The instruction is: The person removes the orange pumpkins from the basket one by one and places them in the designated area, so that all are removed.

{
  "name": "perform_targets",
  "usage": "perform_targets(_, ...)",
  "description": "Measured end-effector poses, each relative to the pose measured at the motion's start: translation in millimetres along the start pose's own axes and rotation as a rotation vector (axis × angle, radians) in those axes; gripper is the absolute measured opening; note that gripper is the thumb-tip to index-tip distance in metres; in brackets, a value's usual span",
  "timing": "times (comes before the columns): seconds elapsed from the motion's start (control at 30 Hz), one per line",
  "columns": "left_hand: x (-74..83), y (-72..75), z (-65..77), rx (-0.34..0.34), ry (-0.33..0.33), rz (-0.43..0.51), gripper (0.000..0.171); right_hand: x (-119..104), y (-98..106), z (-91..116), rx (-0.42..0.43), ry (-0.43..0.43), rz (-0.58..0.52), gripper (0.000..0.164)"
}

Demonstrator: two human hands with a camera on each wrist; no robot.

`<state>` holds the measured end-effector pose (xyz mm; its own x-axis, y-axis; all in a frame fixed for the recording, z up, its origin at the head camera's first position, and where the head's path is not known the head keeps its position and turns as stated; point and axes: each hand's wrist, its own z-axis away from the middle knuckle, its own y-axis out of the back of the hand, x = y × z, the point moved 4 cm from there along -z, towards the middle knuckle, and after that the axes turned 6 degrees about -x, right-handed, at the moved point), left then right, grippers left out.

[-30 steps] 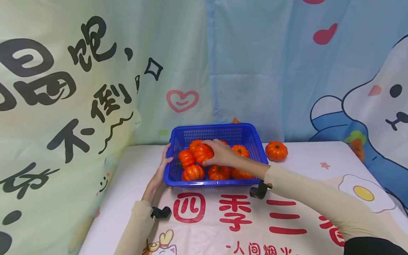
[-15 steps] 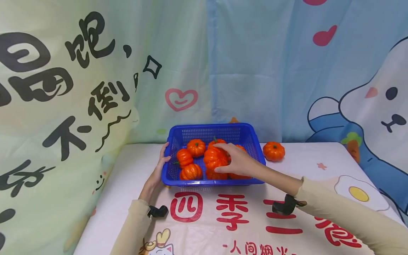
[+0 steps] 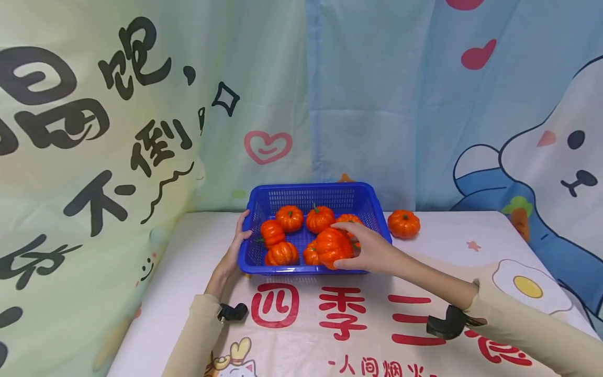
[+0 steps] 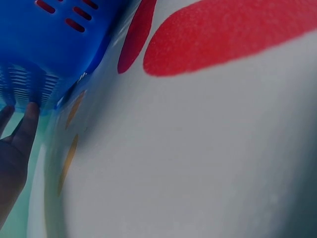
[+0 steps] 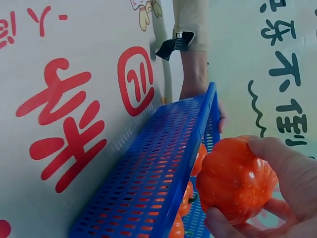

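My right hand point(image 3: 372, 250) grips a small orange pumpkin point(image 3: 332, 246) above the front right part of a blue plastic basket point(image 3: 301, 269). In the right wrist view, the thumb and fingers lie round the ribbed pumpkin point(image 5: 235, 178). Several more pumpkins, such as this one with a green stem point(image 3: 320, 219), sit inside the basket. The held pumpkin and the hand partly cover those at the right. At the basket's left end, my left hand point(image 3: 235, 250) touches the rim and outer wall. Its visible fingers point(image 4: 26, 129) look fairly straight in the left wrist view.
One pumpkin point(image 3: 403, 224) lies on the table, just right of the basket. A printed cloth point(image 3: 358, 319) with red characters covers the table. Behind the basket hangs a patterned curtain point(image 3: 363, 104), and another hangs at the left.
My right hand has carried the pumpkin from the middle of the basket to the right and toward the front rim, uncovering other pumpkins. The left hand stays at the basket's left end.
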<state>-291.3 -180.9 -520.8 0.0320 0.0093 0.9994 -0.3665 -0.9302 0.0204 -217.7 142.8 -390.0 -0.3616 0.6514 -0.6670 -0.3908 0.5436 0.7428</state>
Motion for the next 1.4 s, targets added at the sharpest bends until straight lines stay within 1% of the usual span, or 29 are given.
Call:
perform_targets(0.2,1.3,-0.6,-0.5,-0.004,-0.005,-0.002,0.065,6,2,10,-0.014,-0.020,-0.024,0.076)
perform_targets(0.47,1.6,0.1,0.3,0.009,-0.008,0.003,0.066,9,5,15,-0.034,-0.045,-0.041,0.076)
perform_targets(0.6,1.6,-0.1,0.5,0.011,0.000,0.009,0.066,11,5,19,-0.024,-0.054,-0.042,0.075)
perform_targets(0.7,1.5,-0.2,0.6,0.011,0.001,0.009,0.066,12,6,22,-0.004,-0.049,-0.025,0.074)
perform_targets(0.83,1.1,0.0,0.5,0.012,0.001,0.010,0.066,15,9,24,0.003,-0.067,-0.005,0.074)
perform_targets(0.93,0.9,0.0,0.2,0.010,0.001,0.013,0.066,17,14,26,0.007,-0.081,-0.003,0.075)
perform_targets(1.17,0.4,0.5,-1.1,0.010,0.001,0.003,0.066,26,34,32,0.052,-0.064,0.014,0.077)
perform_targets(1.27,0.3,0.6,-1.1,0.014,0.002,-0.004,0.066,32,40,36,0.061,-0.080,0.014,0.075)
perform_targets(1.4,0.9,0.0,-0.8,0.009,0.004,0.001,0.066,41,46,41,0.074,-0.116,-0.031,0.074)
